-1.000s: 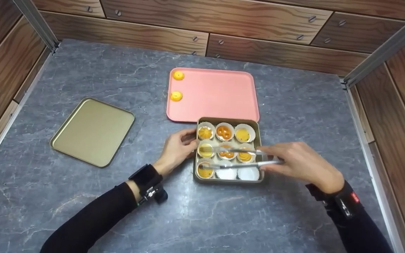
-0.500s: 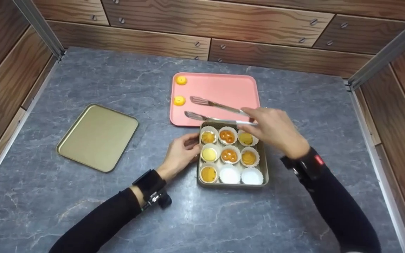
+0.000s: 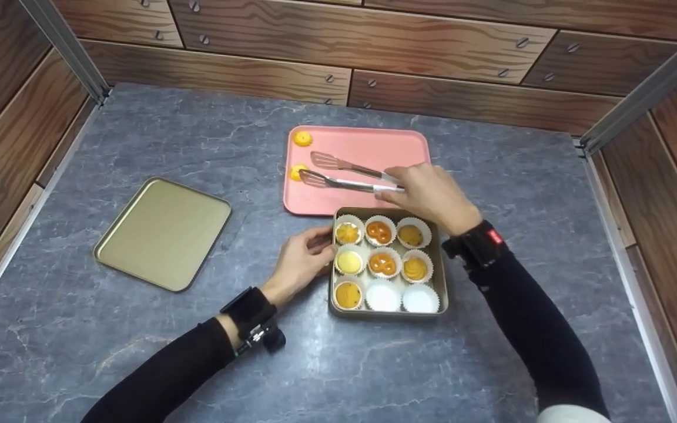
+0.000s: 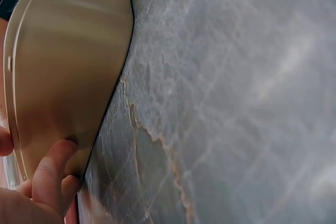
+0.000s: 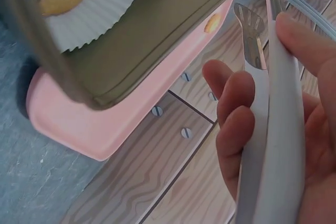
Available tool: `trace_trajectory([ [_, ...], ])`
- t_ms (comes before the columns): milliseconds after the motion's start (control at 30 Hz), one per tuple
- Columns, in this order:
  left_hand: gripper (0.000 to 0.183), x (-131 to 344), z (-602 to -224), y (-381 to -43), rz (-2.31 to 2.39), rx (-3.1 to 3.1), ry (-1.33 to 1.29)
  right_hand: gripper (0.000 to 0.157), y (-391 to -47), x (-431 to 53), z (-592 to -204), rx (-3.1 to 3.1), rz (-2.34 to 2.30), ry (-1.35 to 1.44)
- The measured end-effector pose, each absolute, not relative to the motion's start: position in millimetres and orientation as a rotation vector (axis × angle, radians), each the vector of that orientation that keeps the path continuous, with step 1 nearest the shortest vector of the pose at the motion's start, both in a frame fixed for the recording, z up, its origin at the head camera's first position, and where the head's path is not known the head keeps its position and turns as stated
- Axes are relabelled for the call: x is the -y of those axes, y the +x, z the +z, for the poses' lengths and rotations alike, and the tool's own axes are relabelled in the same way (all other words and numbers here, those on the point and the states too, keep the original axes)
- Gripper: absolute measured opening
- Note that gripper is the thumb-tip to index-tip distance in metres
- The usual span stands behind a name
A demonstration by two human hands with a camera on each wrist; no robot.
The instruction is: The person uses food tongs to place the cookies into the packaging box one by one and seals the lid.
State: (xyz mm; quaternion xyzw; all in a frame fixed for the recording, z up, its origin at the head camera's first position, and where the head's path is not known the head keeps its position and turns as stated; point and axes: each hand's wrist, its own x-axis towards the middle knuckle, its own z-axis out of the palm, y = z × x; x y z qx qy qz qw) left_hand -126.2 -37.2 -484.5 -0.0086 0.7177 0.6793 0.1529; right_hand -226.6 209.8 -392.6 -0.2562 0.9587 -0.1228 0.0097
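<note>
My right hand (image 3: pixel 429 194) holds the tongs (image 5: pixel 286 103), white-handled with slotted metal heads, over the pink tray (image 3: pixel 368 141). The two heads stand apart. One overlaps the nearer small yellow pastry (image 3: pixel 295 173) from above; I cannot tell whether it touches. A second yellow pastry (image 3: pixel 302 138) lies in the far left corner. My left hand (image 3: pixel 297 261) rests its fingertips against the outer left wall of the gold tin (image 4: pixel 68 72). Inside it sit several paper cups with small pastries; two white cups (image 3: pixel 383 295) in the front row hold none.
A flat gold lid (image 3: pixel 165 232) lies on the grey marbled table (image 3: pixel 244 147), left of the tin. Wood-patterned walls (image 3: pixel 432 50) close off the back and both sides. The tin stands close in front of the tray's near edge.
My right hand has carried the tongs from above the tin, away from me and leftward, over the pink tray. My left hand stays at the tin's side.
</note>
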Motion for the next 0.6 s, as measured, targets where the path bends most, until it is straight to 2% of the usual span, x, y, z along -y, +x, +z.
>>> trace_trajectory([
  [100, 0.058, 38, -485, -126, 1.944, -2.057, -0.036, 0.046, -232, -203, -394, -2.981, -0.370, -0.791],
  [333, 0.055, 38, -488, -127, 1.971, -2.081, -0.001, 0.036, -238, -192, -398, -3.018, -0.323, -0.814],
  [600, 0.053, 37, -488, -126, 1.994, -2.075, 0.013, 0.037, -242, -182, -399, -3.017, -0.279, -0.778],
])
